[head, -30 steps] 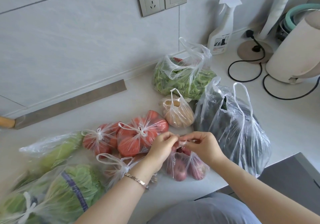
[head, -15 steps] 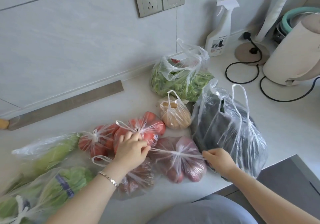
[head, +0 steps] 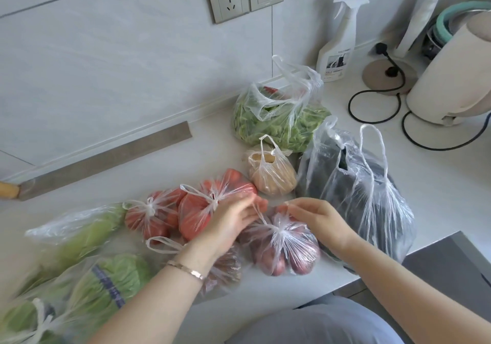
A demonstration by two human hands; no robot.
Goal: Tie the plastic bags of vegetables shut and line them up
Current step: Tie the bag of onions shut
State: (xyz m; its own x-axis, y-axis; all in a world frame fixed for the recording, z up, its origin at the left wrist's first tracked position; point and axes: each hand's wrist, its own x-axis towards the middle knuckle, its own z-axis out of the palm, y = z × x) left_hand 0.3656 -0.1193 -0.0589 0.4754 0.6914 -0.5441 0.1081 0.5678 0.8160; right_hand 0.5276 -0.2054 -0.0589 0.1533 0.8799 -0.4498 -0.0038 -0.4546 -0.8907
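left hand (head: 233, 220) and right hand (head: 316, 217) back together from the half-second-ago pull, each pinching a handle of the clear plastic bag of red onions (head: 283, 248) at the worktop (head: 438, 184) front edge, so knot likely being finished.

Counter (head: 265, 306) front edge below the red onion bag (head: 284, 248) is bare, open for a hand. Bare strip along the wall left of the green bean bag (head: 279, 123), up to the knife blade (head: 106, 163). Right side blocked: dark vegetable bag (head: 358, 192), black cords (head: 372, 115), kettle (head: 457, 72), spray bottle (head: 340, 38). Tomato bags (head: 202, 211) and cabbage bags (head: 87, 285) crowd the left.
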